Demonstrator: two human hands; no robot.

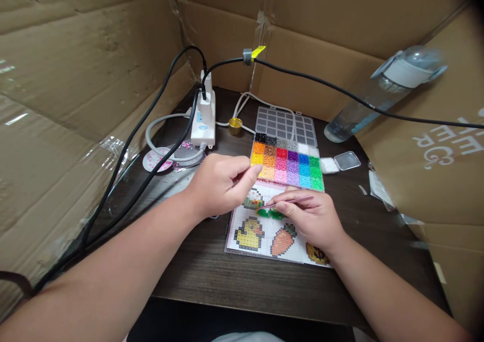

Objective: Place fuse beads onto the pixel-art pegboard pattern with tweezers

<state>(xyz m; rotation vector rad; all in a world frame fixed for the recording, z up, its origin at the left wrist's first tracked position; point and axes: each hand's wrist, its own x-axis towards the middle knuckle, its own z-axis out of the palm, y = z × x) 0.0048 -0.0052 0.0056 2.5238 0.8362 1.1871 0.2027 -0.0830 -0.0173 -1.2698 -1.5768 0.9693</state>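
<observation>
— How do the arms lie?
— Both bare forearms reach in from the near edge of the counter, converging mid-counter.
— And the hands?
— Left hand point(221, 183) loosely curled, knuckles up; right hand point(310, 216) with fingers point(282, 208) pinched together.

**Bead-work desk, head view**

Dark table point(234, 281) walled by cardboard. Pegboard point(264, 236) over a pattern sheet: duck, carrot. Bead box point(287, 163), coloured compartments, lid open behind. Right hand point(310, 218) grips tweezers point(287, 202), tip at green beads point(270, 214). Left hand point(221, 183), fingers curled, beside the box. Power strip point(204, 118), black cables, tilted water bottle point(378, 92).
</observation>
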